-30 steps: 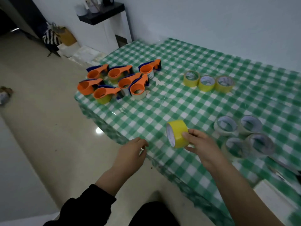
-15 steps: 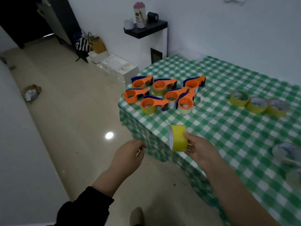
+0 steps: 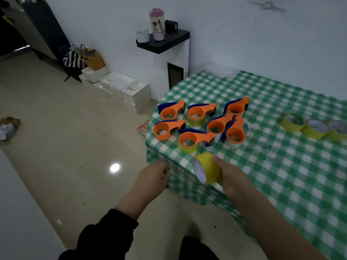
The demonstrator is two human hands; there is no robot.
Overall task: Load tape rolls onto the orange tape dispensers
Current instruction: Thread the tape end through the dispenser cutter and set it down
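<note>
One yellow tape roll [image 3: 206,168] is gripped by the right hand [image 3: 231,177] near seven orange plastic tape dispensers [image 3: 204,136]; the left hand [image 3: 152,180] is held loosely curled, empty.

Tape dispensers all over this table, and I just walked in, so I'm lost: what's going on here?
A person at the corner of the checked table is loading tape. Their right hand holds a yellow tape roll above the table edge. The left hand hangs beside it, loosely curled and apparently empty. Seven orange dispensers sit clustered just ahead, some with rolls already in them. Three more yellow rolls lie farther right.
</note>
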